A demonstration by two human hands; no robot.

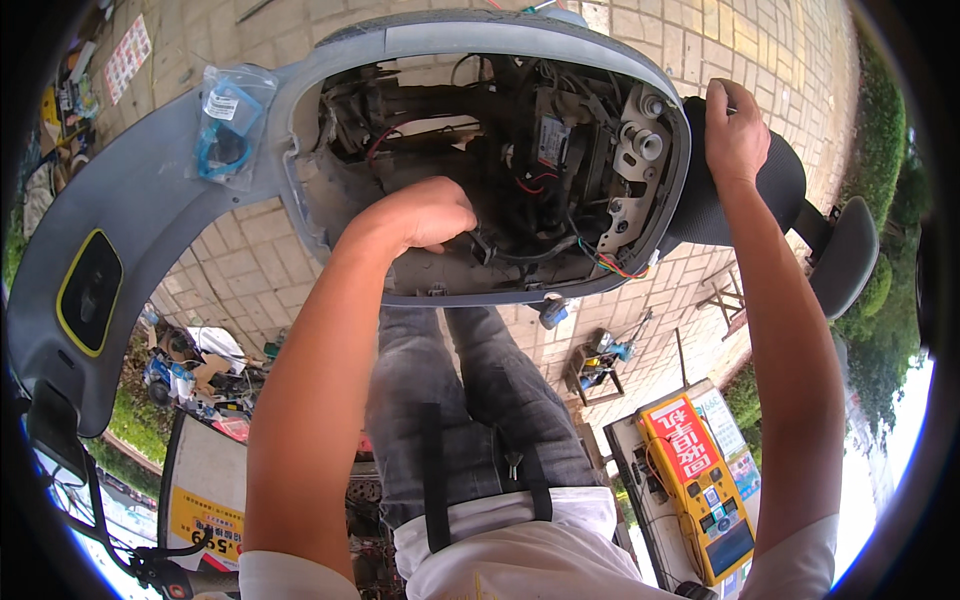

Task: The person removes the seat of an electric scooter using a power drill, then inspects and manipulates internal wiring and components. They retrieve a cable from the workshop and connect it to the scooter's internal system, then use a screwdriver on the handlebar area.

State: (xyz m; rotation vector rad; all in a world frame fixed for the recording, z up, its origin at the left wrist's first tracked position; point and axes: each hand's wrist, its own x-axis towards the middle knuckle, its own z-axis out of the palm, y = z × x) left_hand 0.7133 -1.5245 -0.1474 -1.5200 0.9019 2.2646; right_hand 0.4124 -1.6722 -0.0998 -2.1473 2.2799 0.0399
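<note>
An electric scooter's grey body [395, 298] lies open before me, its cavity full of wiring and metal parts. My left hand [432, 212] reaches into it, fingers pinched at the end of a black cable [482, 250] with a blocky plug. What sits under the fingertips is partly hidden. Thin coloured wires [622, 266] come out at the cavity's right edge, below a metal bracket [640, 150] with bolts. My right hand [738, 135] is closed beside the black ribbed seat [700, 205], with a small, thin thing barely showing between its fingers.
A clear bag with a blue item [230, 125] rests on the scooter's floorboard. The backrest [848, 258] sticks out at right. Tools stand in a small rack [600, 365] on the paving. A yellow device [705, 500] lies on a box at lower right; clutter [205, 365] lies left.
</note>
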